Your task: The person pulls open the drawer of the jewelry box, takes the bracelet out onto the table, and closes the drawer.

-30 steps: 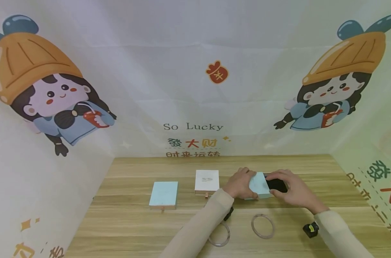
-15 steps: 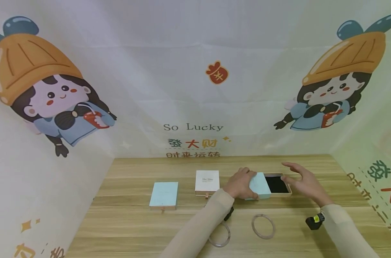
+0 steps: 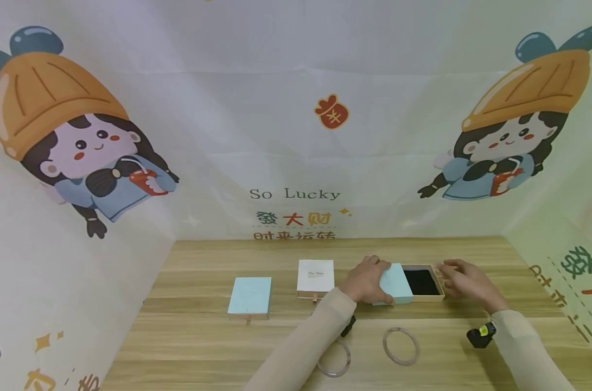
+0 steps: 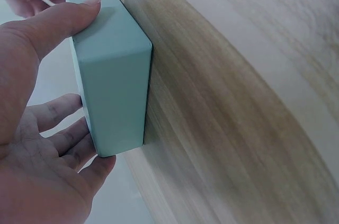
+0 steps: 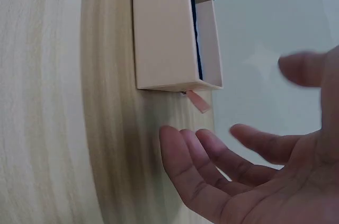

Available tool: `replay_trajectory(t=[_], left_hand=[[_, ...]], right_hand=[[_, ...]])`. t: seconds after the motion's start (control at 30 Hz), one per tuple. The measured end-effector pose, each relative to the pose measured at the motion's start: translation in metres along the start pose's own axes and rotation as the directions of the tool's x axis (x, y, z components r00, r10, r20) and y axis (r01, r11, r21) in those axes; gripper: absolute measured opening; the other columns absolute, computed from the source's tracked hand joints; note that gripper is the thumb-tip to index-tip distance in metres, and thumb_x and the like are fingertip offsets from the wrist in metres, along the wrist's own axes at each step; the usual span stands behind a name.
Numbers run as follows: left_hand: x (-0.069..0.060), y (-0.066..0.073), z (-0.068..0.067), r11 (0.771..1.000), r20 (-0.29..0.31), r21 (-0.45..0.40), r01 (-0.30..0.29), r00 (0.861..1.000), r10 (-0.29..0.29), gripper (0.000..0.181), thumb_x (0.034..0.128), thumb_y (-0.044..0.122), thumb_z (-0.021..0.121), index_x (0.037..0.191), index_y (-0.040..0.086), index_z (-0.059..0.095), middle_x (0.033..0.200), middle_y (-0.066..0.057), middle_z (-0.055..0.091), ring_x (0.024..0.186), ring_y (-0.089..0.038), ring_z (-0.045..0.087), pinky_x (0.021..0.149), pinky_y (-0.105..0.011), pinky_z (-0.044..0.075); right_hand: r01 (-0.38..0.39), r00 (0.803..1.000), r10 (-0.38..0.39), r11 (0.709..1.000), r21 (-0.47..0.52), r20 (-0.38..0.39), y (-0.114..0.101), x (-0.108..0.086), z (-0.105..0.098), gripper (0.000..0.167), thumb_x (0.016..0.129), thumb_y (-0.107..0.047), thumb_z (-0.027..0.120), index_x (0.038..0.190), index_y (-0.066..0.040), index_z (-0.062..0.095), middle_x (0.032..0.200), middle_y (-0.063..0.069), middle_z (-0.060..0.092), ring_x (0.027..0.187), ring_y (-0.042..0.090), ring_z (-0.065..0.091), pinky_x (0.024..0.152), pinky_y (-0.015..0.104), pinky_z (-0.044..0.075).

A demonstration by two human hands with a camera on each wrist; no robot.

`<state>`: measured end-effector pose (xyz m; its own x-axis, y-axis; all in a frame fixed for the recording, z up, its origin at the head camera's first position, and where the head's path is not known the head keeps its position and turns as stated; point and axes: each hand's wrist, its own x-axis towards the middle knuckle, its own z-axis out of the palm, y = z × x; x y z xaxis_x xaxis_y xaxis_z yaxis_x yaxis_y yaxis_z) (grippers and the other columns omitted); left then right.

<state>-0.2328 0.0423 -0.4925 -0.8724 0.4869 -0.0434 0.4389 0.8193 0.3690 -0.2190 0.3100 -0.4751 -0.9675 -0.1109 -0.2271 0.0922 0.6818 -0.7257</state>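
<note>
A light blue drawer box (image 3: 395,282) lies on the table, its pinkish drawer (image 5: 167,33) slid partway out to the right. Black lining (image 3: 421,282) fills the drawer, which holds nothing else that I can see. My left hand (image 3: 368,281) grips the blue sleeve, thumb on the near side and fingers on the far side, as the left wrist view shows. Just beyond the drawer's end is my right hand (image 3: 471,282), apart from it, fingers loosely bent and holding nothing. A pink ribbon tab (image 5: 198,101) sticks out of the drawer's end close to those fingers.
Two pale bangles lie nearer me: one bangle (image 3: 400,346) below the box, another bangle (image 3: 348,363) partly behind my left sleeve. A white box (image 3: 316,278) and a second light blue box (image 3: 250,295) stand to the left. Printed cloth (image 3: 296,136) rises behind the table.
My right hand has let go of the drawer area, lifted away to the right, then come down beside the drawer's end. The left hand keeps its grip on the sleeve.
</note>
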Motion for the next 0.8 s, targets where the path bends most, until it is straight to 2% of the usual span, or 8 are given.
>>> replay_trajectory(t=[0.07, 0.23, 0.43, 0.63, 0.8], left_hand=[[0.0, 0.0, 0.0, 1.0, -0.002, -0.004, 0.0, 1.0, 0.0, 0.088, 0.076, 0.044, 0.089, 0.151, 0.019, 0.051, 0.143, 0.003, 0.055, 0.126, -0.011, 0.05, 0.102, -0.022, 0.047], [0.0, 0.0, -0.001, 1.0, 0.001, -0.006, 0.005, 1.0, -0.005, 0.088, 0.0759, 0.045, 0.089, 0.151, 0.019, 0.051, 0.144, 0.003, 0.054, 0.127, -0.01, 0.049, 0.102, -0.022, 0.047], [-0.001, 0.0, 0.002, 1.0, 0.004, -0.009, 0.005, 1.0, -0.005, 0.087, 0.0763, 0.044, 0.089, 0.151, 0.019, 0.051, 0.144, 0.003, 0.054, 0.125, -0.01, 0.049, 0.1, -0.022, 0.047], [-0.001, 0.0, 0.005, 1.0, 0.006, -0.008, 0.01, 1.0, -0.01, 0.089, 0.0757, 0.045, 0.09, 0.151, 0.02, 0.051, 0.144, 0.003, 0.054, 0.125, -0.01, 0.049, 0.101, -0.022, 0.047], [0.0, 0.0, 0.003, 1.0, 0.007, 0.003, 0.01, 1.0, -0.01, 0.09, 0.0759, 0.046, 0.089, 0.152, 0.02, 0.049, 0.146, 0.003, 0.053, 0.129, -0.011, 0.048, 0.105, -0.023, 0.047]], right_hand=[[-0.002, 1.0, 0.002, 1.0, -0.028, 0.003, 0.002, 0.002, 0.0, 0.072, 0.11, -0.046, 0.037, 0.146, 0.015, 0.039, 0.124, 0.033, 0.065, 0.102, 0.029, 0.071, 0.079, 0.037, 0.059], [0.043, 0.999, -0.042, 0.997, -0.068, 0.011, 0.009, 0.005, 0.002, 0.057, 0.111, -0.032, 0.036, 0.132, 0.018, 0.053, 0.109, 0.027, 0.072, 0.089, 0.024, 0.071, 0.073, 0.032, 0.058], [0.069, 0.997, -0.069, 0.998, -0.013, 0.016, 0.018, 0.008, 0.011, 0.042, 0.108, -0.018, 0.045, 0.122, 0.018, 0.06, 0.094, 0.017, 0.072, 0.077, 0.015, 0.067, 0.066, 0.03, 0.06], [0.107, 0.994, -0.107, 0.994, -0.029, -0.008, 0.022, 0.008, 0.017, 0.033, 0.105, -0.007, 0.047, 0.121, 0.019, 0.06, 0.092, 0.018, 0.072, 0.076, 0.016, 0.066, 0.064, 0.03, 0.059], [0.129, 0.989, -0.132, 0.99, -0.059, -0.062, 0.023, 0.008, 0.021, 0.026, 0.103, -0.002, 0.05, 0.112, 0.017, 0.064, 0.09, 0.02, 0.072, 0.072, 0.016, 0.066, 0.062, 0.028, 0.058]])
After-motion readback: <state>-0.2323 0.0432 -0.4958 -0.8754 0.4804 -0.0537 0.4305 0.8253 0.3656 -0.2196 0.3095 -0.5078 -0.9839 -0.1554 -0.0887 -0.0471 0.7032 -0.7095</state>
